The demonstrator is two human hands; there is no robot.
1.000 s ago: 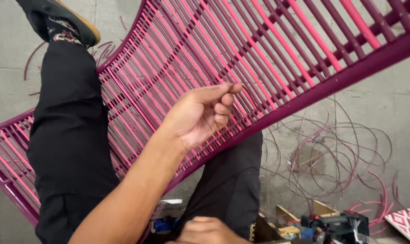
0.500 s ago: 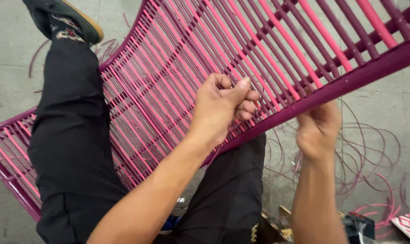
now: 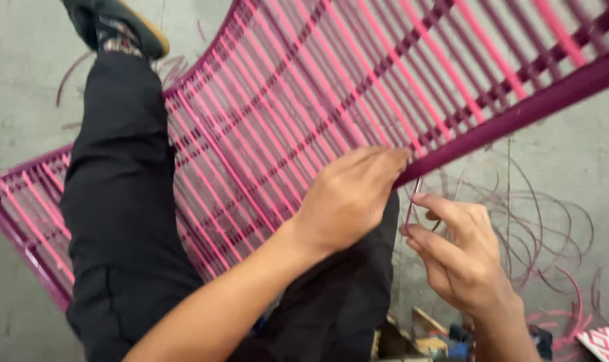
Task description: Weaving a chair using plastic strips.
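A woven panel [image 3: 304, 100] of pink and purple plastic cords on a purple frame [image 3: 532, 100] lies across my lap. My left hand [image 3: 351, 198] rests on the panel at the frame's lower edge, fingertips pressed among the cords. Just below the frame, my right hand [image 3: 459, 251] pinches a thin purple cord [image 3: 412, 201] that runs up to the frame edge beside my left fingertips.
My legs in black trousers [image 3: 117, 201] stretch under the panel, with a shoe [image 3: 117, 27] at the top left. Loose coils of purple cord [image 3: 546, 228] lie on the grey concrete floor at right. Small tools and boxes [image 3: 425, 335] sit near the bottom edge.
My left hand has slid down the panel to the frame's lower edge. My right hand, absent a second ago, has come up and now pinches the cord under the frame.
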